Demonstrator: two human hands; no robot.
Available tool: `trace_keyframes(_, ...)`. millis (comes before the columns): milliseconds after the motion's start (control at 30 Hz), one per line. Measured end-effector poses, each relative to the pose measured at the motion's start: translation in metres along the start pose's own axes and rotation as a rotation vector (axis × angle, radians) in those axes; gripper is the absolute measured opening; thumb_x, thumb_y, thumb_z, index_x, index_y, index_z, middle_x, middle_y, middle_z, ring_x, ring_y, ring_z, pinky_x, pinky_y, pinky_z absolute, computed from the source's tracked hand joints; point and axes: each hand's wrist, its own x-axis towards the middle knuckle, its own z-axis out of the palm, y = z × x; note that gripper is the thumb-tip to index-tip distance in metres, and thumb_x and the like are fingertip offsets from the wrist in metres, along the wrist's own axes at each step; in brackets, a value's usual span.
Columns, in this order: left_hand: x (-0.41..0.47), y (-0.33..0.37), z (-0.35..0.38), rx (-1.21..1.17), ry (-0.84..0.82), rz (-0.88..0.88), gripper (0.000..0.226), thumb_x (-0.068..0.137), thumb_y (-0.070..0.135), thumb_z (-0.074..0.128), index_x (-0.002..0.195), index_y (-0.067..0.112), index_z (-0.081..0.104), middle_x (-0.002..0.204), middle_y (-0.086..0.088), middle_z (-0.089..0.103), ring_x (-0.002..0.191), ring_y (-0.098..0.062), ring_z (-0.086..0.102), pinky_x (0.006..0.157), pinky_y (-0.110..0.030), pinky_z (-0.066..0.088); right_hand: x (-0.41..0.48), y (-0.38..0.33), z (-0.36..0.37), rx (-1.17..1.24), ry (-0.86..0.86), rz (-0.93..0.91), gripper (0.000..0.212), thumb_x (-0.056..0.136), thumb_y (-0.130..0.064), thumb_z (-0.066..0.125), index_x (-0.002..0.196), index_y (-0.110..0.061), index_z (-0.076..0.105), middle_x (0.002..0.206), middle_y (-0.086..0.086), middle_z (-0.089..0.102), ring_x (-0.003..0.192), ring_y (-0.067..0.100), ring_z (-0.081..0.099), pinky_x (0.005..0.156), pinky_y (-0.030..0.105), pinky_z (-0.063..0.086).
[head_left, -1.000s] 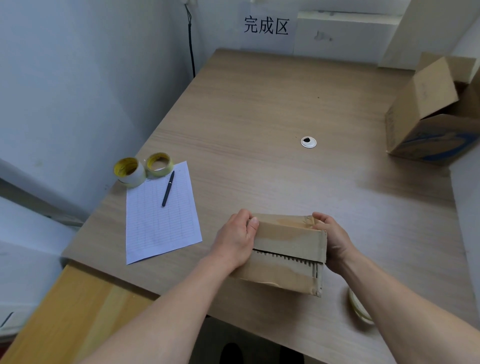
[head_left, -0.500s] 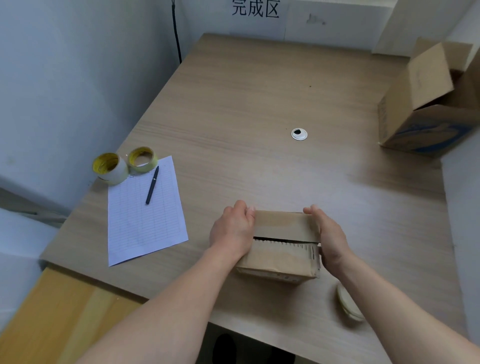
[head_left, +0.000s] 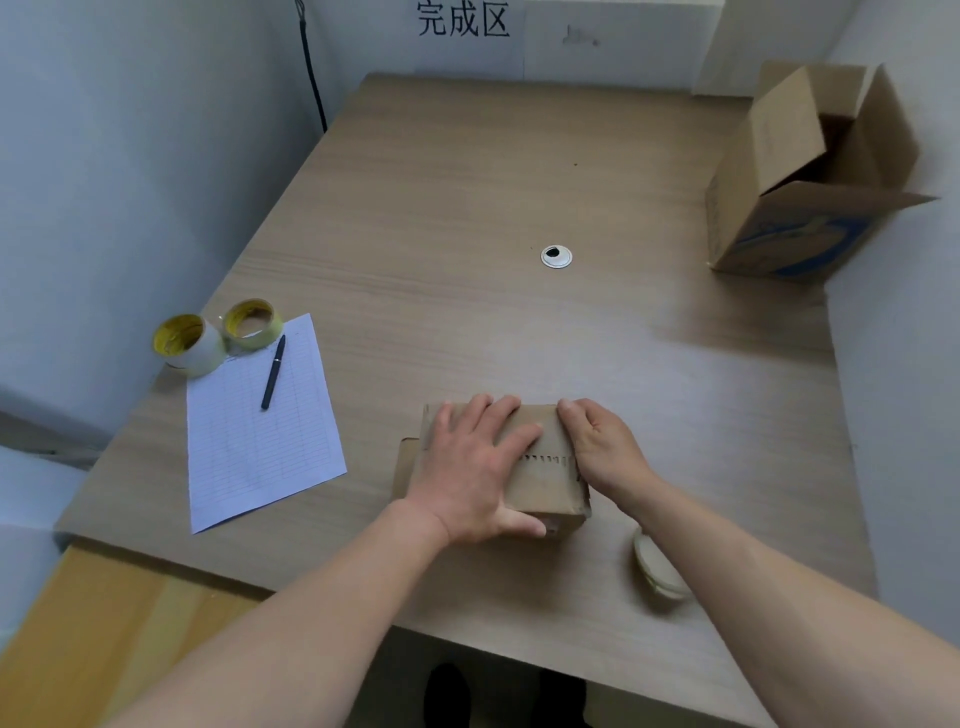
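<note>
Fingers pressed on a small brown cardboard box

Straight, spread fingers of the left hand are laid flat on the lid; the right hand is curled round the right end. The box is set near the front edge of the pale wooden desk. It is judged light, stiff-edged and dentable on top, so the short ends are best gripped. Its long axis runs left to right, toothed seam uppermost.

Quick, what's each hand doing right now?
Left hand: open, pressing flat on the cardboard box.
Right hand: fingers curled, gripping the box's right edge.
</note>
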Motion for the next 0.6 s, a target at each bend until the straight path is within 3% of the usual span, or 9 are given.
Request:
trace_keyframes(100,0.0,0.0,0.0,0.009,0.037,-0.003,0.101,0.05,0.094,0.044,0.134,0.039,0.038,0.151,-0.002,0.033,0.136,-0.029,0.029,0.109,-0.053,0.024,-0.017,0.009,-0.016,-0.01,0.055,-0.044,0.038,0.106,-0.036,0.037,0.119,-0.012,0.063,0.12,0.004,0.065,0.113,0.021,0.057,0.096,0.035,0.041)
trace_keyframes(167,-0.001,0.0,0.002,0.014,0.053,-0.014,0.101,0.05,0.095,0.04,0.136,0.04,0.036,0.153,-0.001,0.03,0.138,-0.028,0.026,0.111,-0.052,0.021,-0.033,0.028,-0.039,-0.059,0.132,-0.075,0.033,0.1,-0.028,0.05,0.129,-0.016,0.061,0.128,-0.004,0.062,0.117,0.013,0.054,0.098,0.028,0.039)
trace_keyframes(267,-0.001,-0.001,0.001,-0.022,0.067,-0.006,0.101,0.05,0.094,0.04,0.135,0.04,0.039,0.153,-0.001,0.033,0.138,-0.028,0.028,0.11,-0.052,0.022,-0.057,0.061,-0.078,-0.554,-0.003,-0.258,0.039,0.069,-0.03,0.058,0.106,-0.026,0.068,0.108,-0.012,0.064,0.104,0.014,0.055,0.086,0.028,0.04)
trace_keyframes(400,-0.002,-0.001,0.002,-0.033,0.075,0.002,0.101,0.052,0.095,0.041,0.136,0.039,0.042,0.152,-0.001,0.034,0.138,-0.029,0.03,0.11,-0.053,0.025,-0.082,0.087,-0.098,-1.082,-0.345,-0.284,0.034,0.064,-0.035,0.053,0.096,-0.031,0.067,0.102,-0.014,0.059,0.101,0.017,0.048,0.087,0.033,0.041)
trace_keyframes(500,-0.003,-0.002,0.001,-0.045,0.065,-0.001,0.103,0.051,0.097,0.038,0.137,0.04,0.042,0.154,0.0,0.033,0.14,-0.028,0.028,0.111,-0.053,0.023,-0.09,0.103,-0.092,-1.287,-0.394,-0.323,0.024,0.073,-0.025,0.049,0.09,-0.03,0.064,0.102,-0.012,0.053,0.101,0.019,0.043,0.088,0.033,0.038)
trace_keyframes(600,-0.005,-0.004,0.002,-0.069,0.069,0.001,0.103,0.05,0.096,0.038,0.136,0.04,0.043,0.154,0.0,0.034,0.14,-0.029,0.028,0.111,-0.053,0.023,-0.088,0.113,-0.084,-1.254,-0.278,-0.418,0.015,0.077,-0.025,0.055,0.083,-0.029,0.068,0.097,-0.011,0.059,0.099,0.022,0.051,0.085,0.037,0.04)
